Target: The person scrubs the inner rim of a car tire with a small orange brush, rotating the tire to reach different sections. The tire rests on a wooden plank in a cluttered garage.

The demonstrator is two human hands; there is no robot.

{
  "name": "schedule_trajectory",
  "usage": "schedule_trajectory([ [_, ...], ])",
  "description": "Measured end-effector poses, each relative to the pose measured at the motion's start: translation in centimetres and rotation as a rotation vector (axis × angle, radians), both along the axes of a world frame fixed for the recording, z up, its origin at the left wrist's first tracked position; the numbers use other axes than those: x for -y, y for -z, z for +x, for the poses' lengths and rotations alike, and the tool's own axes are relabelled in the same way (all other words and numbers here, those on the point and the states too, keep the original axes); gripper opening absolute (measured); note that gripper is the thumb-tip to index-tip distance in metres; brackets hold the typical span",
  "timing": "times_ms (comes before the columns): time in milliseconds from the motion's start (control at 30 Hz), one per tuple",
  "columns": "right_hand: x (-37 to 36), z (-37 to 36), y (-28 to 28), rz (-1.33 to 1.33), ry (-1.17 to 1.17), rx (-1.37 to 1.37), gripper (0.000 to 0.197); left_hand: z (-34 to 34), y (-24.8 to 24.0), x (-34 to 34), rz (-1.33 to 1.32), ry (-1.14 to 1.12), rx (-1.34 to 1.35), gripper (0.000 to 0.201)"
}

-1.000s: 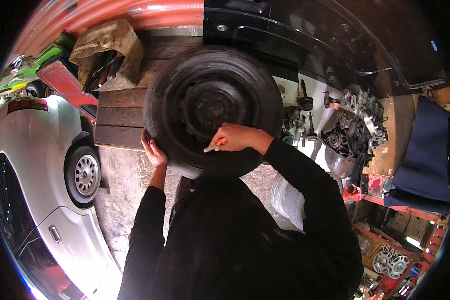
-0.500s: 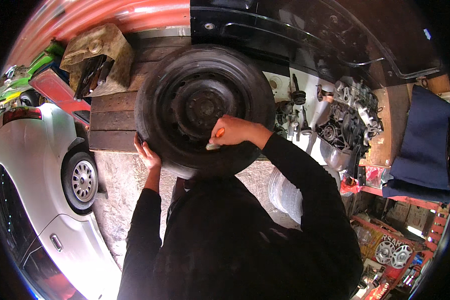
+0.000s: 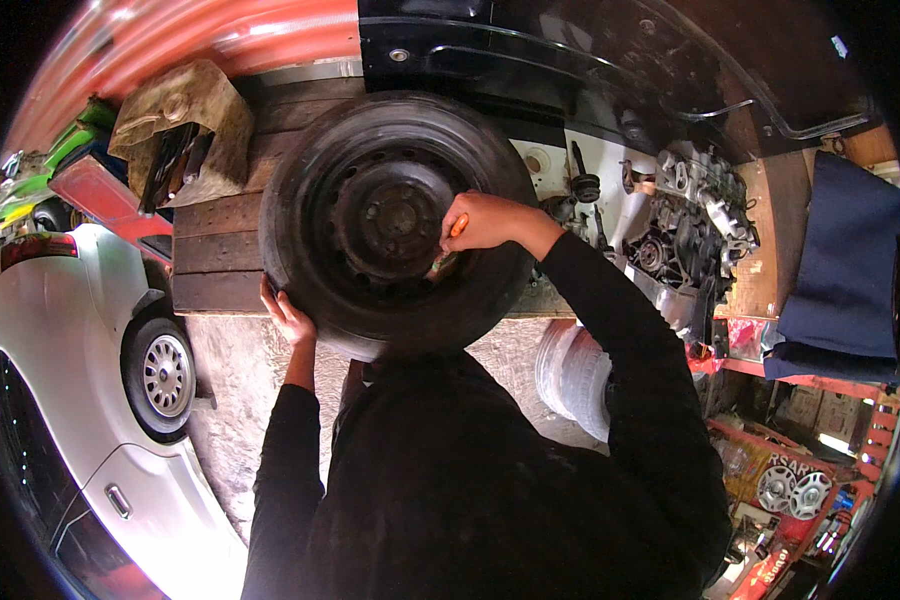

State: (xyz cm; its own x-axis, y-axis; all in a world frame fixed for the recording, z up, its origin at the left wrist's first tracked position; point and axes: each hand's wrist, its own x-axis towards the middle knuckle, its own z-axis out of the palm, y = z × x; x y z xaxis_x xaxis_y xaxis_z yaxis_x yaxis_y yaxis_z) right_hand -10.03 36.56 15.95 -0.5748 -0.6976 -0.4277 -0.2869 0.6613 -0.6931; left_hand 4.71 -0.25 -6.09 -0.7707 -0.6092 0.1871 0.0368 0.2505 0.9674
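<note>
A car wheel (image 3: 295, 215), a black tyre on a dark steel rim, lies face up on a wooden plank bench (image 3: 215, 255). My left hand (image 3: 290, 318) grips the tyre's near left edge, its far fingers partly hidden by the sidewall. A paintbrush (image 3: 443, 264) with an orange handle is closed in my right hand (image 3: 485, 222). Its pale bristles point down at the lower right part of the rim, beside the rim's raised centre. Whether they touch the metal I cannot tell.
Left of the wheel, a cut-open container (image 3: 185, 110) holds dark-handled tools. An engine (image 3: 685, 235) and loose metal parts sit to the right. More tyres (image 3: 570, 380) stand below the bench. A silver car (image 3: 120, 400) is at left, and dark blue cloth (image 3: 840, 270) hangs at right.
My right hand has moved the brush slightly up and right along the rim, and the brush is now tilted differently. My left hand stays on the tyre. The whole view has shifted a little.
</note>
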Motion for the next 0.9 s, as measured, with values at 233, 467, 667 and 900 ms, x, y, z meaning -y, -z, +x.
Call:
schedule_trajectory([
  [233,-0.9,-0.6,2.0,0.112,-0.007,0.054,0.020,0.0,0.0,0.3,-0.042,0.007,0.016,0.055],
  [467,-3.3,-2.7,1.0,0.098,0.037,-0.120,0.020,-0.1,0.0,0.6,-0.088,0.017,0.003,0.055],
  [667,-5.5,-2.6,-0.3,0.037,0.145,-0.079,0.022,0.0,-0.3,0.2,-0.056,0.018,0.028,0.056],
  [900,-8.0,-1.5,1.3,0.079,0.259,-0.067,0.019,-0.1,0.1,0.5,0.002,0.025,0.029,0.056],
])
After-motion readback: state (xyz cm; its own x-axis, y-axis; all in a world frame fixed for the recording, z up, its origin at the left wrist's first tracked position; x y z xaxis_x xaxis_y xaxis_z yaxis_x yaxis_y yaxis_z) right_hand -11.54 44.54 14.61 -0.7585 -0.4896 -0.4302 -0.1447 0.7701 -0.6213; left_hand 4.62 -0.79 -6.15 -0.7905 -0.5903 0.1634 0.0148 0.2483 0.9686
